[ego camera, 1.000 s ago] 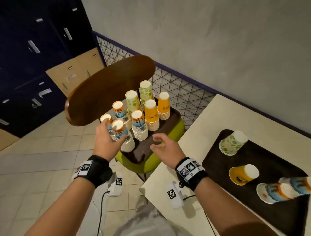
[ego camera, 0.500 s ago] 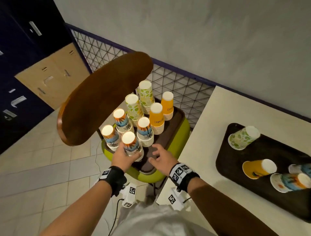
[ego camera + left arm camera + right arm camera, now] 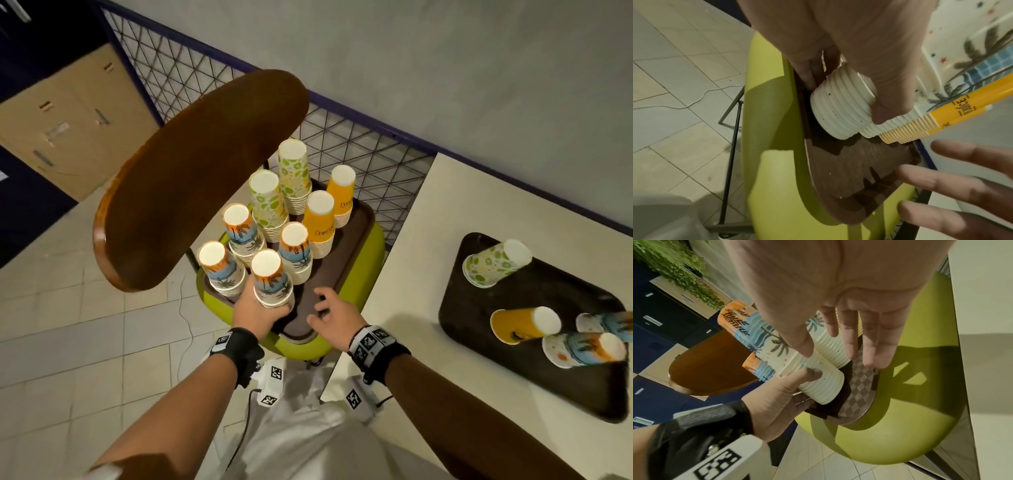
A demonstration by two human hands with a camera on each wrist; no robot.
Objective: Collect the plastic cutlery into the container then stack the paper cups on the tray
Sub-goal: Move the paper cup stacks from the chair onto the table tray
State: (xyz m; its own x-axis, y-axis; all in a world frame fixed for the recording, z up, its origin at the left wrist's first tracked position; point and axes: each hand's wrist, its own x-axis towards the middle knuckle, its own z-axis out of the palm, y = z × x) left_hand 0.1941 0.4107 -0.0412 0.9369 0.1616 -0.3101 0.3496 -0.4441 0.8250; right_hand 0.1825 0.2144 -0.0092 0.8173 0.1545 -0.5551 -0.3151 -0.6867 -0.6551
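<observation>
Several upside-down stacks of paper cups stand on a brown tray (image 3: 359,226) that lies on a green chair seat (image 3: 373,260). My left hand (image 3: 260,310) grips the nearest palm-print cup stack (image 3: 272,282) at its rims; the wrist views show that stack (image 3: 840,110) (image 3: 818,378) tilted, with fingers curled round its ribbed rims. My right hand (image 3: 330,313) hovers open over the bare front of the tray, fingers (image 3: 869,340) spread and holding nothing. On the table a second dark tray (image 3: 479,325) carries several single cups lying on their sides, among them an orange cup (image 3: 524,323). No cutlery is visible.
The chair's brown wooden backrest (image 3: 198,178) rises left of the stacks. A black wire-mesh fence (image 3: 359,144) runs behind the chair. The cream table (image 3: 428,240) edge sits right of the chair. Cupboards (image 3: 68,120) and tiled floor lie to the left.
My view has dropped closer to the chair. My left hand slid from the stack's upper side down to its rims and grips it. My right hand moved forward over the tray.
</observation>
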